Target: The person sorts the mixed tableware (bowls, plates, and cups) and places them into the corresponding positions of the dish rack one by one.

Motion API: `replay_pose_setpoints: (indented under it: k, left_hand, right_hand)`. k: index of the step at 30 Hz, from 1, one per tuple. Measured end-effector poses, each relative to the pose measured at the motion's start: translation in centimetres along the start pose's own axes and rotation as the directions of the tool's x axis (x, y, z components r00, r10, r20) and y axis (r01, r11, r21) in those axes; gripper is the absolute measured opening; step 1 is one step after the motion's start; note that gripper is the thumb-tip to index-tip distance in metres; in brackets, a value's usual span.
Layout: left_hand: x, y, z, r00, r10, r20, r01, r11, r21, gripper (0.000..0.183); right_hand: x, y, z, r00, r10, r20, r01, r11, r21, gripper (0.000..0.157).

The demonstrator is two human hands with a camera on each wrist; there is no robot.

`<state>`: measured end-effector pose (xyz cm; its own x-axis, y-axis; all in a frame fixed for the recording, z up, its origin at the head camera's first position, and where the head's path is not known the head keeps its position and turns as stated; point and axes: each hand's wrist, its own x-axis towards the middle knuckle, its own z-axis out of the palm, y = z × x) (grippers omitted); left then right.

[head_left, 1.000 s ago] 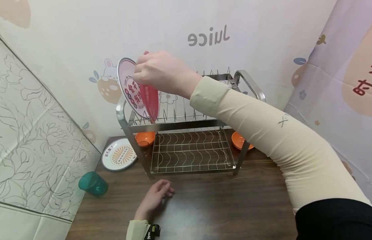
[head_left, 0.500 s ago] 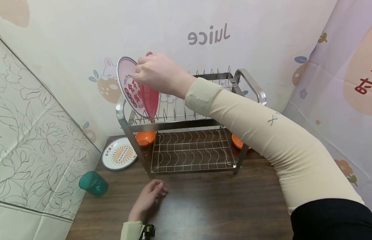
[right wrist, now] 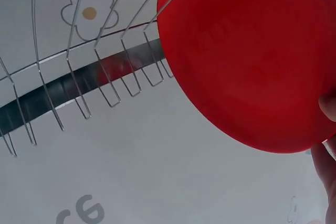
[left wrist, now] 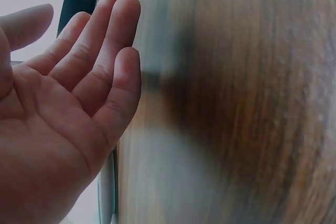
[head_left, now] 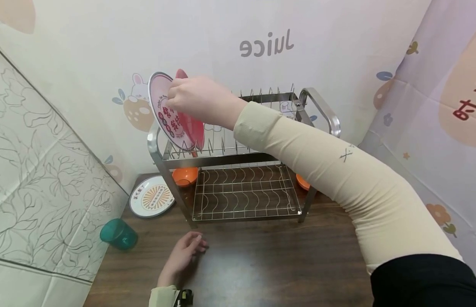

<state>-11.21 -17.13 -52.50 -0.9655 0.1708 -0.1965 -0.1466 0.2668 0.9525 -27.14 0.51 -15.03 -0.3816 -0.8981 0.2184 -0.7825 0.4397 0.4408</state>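
Observation:
My right hand (head_left: 203,100) is over the left end of the dish rack's upper tier. It pinches the rim of a red plate (right wrist: 247,61), thumb on one face and fingers behind. In the head view the red plate (head_left: 195,133) stands on edge among the wires, partly hidden by the hand. Just left of it stands a pale pink plate (head_left: 162,102) with red characters and a dark rim. My left hand (head_left: 184,251) lies low over the table in front of the rack, fingers loosely bent and holding nothing; its palm (left wrist: 47,124) shows in the left wrist view.
The two-tier metal dish rack (head_left: 222,161) stands against the wall. Behind its legs are an orange bowl (head_left: 185,176) at left and another orange bowl (head_left: 302,182) at right. A white plate (head_left: 139,207) and a teal cup (head_left: 119,234) stand on the table at left.
My right hand has shifted slightly left, and the red plate's top edge has leaned toward the pale pink plate. My left hand has slid left and a little toward me.

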Motion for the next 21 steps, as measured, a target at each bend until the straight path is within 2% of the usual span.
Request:
replay_pose_setpoints:
  k: [5,11,17,21]
  left_hand:
    - [-0.12,0.13,-0.11,1.0,0.003,-0.002,-0.003,1.0,-0.009,0.029]
    - [-0.14,0.24,-0.18,1.0,-0.012,-0.002,0.012,1.0,-0.015,0.029]
    - [-0.12,0.08,-0.16,1.0,-0.011,-0.001,0.011,1.0,-0.022,0.03]
    - [-0.17,-0.01,-0.04,1.0,-0.011,-0.002,0.011,1.0,-0.025,0.03]
  right_hand:
    - [0.49,-0.48,-0.07,1.0,0.004,0.013,-0.004,1.0,-0.001,0.022]
    - [0.76,-0.62,0.23,0.999,-0.037,-0.023,0.037,0.999,-0.012,0.022]
    - [0.69,-0.62,0.7,0.997,-0.046,-0.059,0.047,0.999,0.021,0.025]
    - [0.56,-0.59,0.74,0.998,-0.045,-0.043,0.048,0.997,0.054,0.028]
